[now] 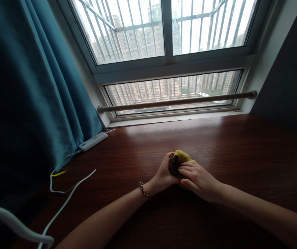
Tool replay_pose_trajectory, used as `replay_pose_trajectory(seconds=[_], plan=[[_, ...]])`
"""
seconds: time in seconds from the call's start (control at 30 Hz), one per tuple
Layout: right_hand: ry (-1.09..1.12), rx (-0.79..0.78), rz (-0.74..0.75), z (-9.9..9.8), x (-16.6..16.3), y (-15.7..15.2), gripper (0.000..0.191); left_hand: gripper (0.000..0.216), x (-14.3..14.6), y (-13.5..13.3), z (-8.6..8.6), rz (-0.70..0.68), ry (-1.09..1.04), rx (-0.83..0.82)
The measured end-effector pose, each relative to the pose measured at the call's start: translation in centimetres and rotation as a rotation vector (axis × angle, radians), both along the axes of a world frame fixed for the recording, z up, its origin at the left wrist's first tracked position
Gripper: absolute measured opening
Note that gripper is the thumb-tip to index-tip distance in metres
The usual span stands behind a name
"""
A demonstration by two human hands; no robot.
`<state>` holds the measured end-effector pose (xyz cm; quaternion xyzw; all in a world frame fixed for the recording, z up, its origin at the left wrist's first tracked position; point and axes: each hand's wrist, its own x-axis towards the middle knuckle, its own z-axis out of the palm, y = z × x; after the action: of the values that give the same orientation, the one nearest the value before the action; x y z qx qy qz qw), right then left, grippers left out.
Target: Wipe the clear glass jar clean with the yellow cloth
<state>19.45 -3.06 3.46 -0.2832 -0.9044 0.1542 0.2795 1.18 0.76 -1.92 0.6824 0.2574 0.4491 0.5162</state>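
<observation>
Over the middle of the dark wooden tabletop point(138, 148), my two hands meet around a small dark, shiny object point(173, 166). My left hand point(164, 174), with a braided bracelet on its wrist, grips the object's left side. A yellow cloth point(182, 156) lies against the object's far right side. My right hand point(199, 178) presses the cloth to the object, its fingers close together on top. The object looks rounded and glossy, but its kind cannot be made out because the hands and cloth cover most of it.
A white power strip point(93, 141) lies at the back left beside the blue curtain point(60, 86). White cables point(69, 199) and a yellow strip point(59, 173) lie at the left. Behind the tabletop, a horizontal rail point(177, 102) crosses the barred window.
</observation>
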Motion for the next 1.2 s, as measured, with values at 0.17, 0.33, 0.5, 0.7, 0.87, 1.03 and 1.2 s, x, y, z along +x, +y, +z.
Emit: replay_pose_trajectory(seconds=[0.17,0.33,0.5,0.7,0.87,1.03,1.2], plan=[[-0.146,0.136,-0.157,-0.1,-0.2,-0.2,0.049,0.091,0.1,-0.3,0.4,-0.003,0.035,0.041],[-0.135,0.208,-0.256,-1.3,-0.5,-0.7,0.054,0.085,0.0,-0.4,0.7,0.033,0.07,0.052],[-0.07,-0.096,-0.039,-1.3,-0.1,0.0,0.048,0.088,-0.1,-0.2,0.4,0.054,0.07,0.084],[0.098,-0.155,0.062,-1.0,0.1,0.9,0.036,0.089,0.0,-0.3,0.3,0.062,0.09,0.079],[-0.083,0.053,-0.098,-1.0,0.0,0.3,0.038,0.089,0.0,-0.4,0.4,0.049,0.088,0.086],[-0.115,0.257,-0.174,-1.6,0.0,0.2,0.043,0.089,-0.3,-0.3,0.4,0.143,0.131,0.106],[-0.177,0.304,-0.13,-2.4,0.2,0.9,0.052,0.084,-0.5,-0.1,0.6,0.159,0.169,0.132]])
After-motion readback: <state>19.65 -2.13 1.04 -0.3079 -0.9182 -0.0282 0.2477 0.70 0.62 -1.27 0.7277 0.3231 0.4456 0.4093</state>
